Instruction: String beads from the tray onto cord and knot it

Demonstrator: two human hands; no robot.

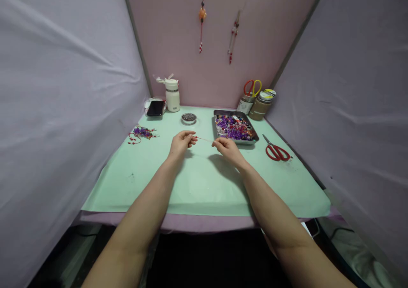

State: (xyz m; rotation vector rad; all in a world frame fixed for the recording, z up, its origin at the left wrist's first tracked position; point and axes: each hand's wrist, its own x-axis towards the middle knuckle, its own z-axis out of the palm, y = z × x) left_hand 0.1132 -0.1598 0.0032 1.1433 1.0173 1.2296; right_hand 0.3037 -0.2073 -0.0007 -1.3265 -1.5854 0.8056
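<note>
A thin cord [205, 140] runs taut between my two hands above the green tabletop. My left hand [182, 143] is closed in a pinch on its left end, where a small red bead [196, 138] shows at the fingertips. At the other end my right hand [228, 148] pinches the cord between thumb and forefinger. Just behind my right hand lies a metal tray [255, 141] of mixed beads, mostly purple [227, 128], with some red cord among them. What else my left fingers may cover is hidden.
Red-handled scissors [276, 152] lie at the right. Beaded strings [143, 132] are heaped at the left. Along the back are a phone [156, 108], a white bottle [172, 96], a small round dish [188, 118], a holder with scissors [245, 105] and a jar [261, 107]. Fabric walls flank the table.
</note>
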